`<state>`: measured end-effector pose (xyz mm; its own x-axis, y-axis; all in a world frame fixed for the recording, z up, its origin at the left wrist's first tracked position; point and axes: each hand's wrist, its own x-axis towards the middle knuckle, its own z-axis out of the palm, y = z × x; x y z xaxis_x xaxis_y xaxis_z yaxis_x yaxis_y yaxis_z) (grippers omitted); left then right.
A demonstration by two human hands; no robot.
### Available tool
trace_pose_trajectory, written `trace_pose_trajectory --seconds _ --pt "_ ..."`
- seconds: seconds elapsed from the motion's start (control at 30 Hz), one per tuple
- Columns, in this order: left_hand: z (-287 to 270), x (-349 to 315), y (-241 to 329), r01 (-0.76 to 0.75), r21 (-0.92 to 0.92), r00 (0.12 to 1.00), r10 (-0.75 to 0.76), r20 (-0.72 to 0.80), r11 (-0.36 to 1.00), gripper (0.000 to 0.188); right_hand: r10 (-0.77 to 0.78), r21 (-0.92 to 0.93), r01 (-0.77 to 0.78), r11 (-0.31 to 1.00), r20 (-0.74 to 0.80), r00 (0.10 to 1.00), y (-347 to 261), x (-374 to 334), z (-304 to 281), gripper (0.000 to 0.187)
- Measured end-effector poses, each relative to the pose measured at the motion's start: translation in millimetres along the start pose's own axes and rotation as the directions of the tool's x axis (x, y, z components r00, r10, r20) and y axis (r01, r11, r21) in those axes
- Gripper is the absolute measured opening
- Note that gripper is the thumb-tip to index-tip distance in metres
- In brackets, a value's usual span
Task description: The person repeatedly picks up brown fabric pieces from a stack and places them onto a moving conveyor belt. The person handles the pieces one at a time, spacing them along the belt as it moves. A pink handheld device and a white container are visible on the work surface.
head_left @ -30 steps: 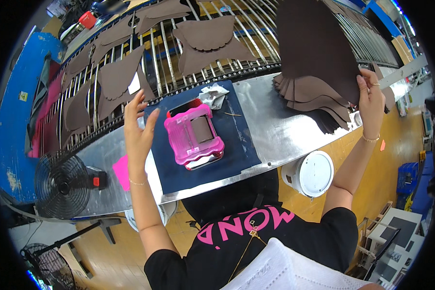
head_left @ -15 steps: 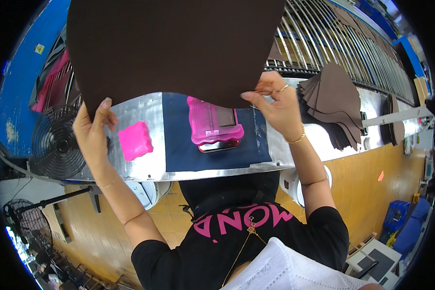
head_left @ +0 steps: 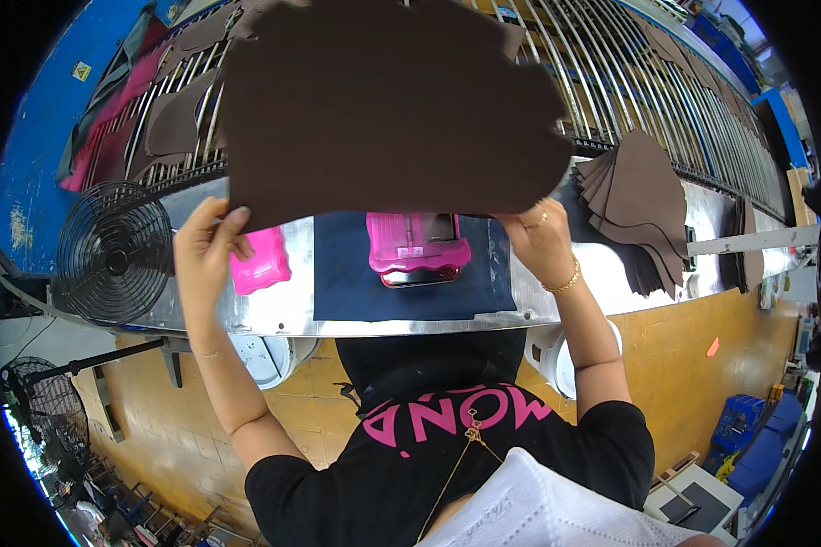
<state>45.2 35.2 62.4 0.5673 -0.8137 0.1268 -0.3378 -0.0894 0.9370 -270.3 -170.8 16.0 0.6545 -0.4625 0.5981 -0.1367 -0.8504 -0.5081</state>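
A large dark brown sheet [head_left: 392, 118] with wavy edges is held up above the worktable. My left hand [head_left: 205, 251] pinches its near left corner between thumb and fingers. At the near right edge my right hand [head_left: 540, 242] grips it, some fingers hidden by the sheet. Beneath the near edge, partly covered, a pink plastic container [head_left: 418, 252] sits on a dark blue mat [head_left: 356, 292]. Beside my left hand lies a smaller pink piece with a scalloped edge [head_left: 265, 262].
Brown cut pieces fan out in a stack [head_left: 643, 187] on the metal table [head_left: 292, 314], right of my right hand. Behind runs a rack of metal bars [head_left: 611, 87] bearing more brown pieces. A black round fan grille [head_left: 117, 260] stands left. White buckets [head_left: 265, 362] are under the table.
The brown sheet has shifted right and looks smaller, and its far edge now shows. My left hand has moved right; my right hand has come nearer and slightly right. Both still hold the sheet.
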Motion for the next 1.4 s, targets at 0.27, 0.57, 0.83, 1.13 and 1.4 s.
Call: trace_pose_trajectory --seconds 0.27,0.57,0.83,1.13,1.4 --pt "83 21 24 -0.119 0.188 0.937 0.048 0.345 0.975 0.007 0.456 0.045 -0.454 0.89 -0.093 0.885 42 -94 -36 0.01" --pt "179 41 63 -0.672 0.214 0.619 0.38 0.688 0.709 0.014 0.547 0.206 -0.512 0.834 -0.438 0.714 46 -145 -176 0.011" --pt "224 114 145 -0.333 -0.268 0.566 0.419 0.71 0.904 0.031 0.544 -0.105 -0.588 0.802 -0.277 0.792 29 -90 -262 0.019" --pt "254 196 86 0.113 -0.342 0.84 0.094 0.534 0.933 0.017 0.568 -0.049 -0.688 0.724 -0.524 0.634 82 -89 -245 0.022" --pt "310 279 -26 0.445 -0.514 0.883 -0.261 0.391 0.734 0.043 0.636 -0.293 -0.853 0.432 -0.572 0.518 114 -150 -223 0.021"
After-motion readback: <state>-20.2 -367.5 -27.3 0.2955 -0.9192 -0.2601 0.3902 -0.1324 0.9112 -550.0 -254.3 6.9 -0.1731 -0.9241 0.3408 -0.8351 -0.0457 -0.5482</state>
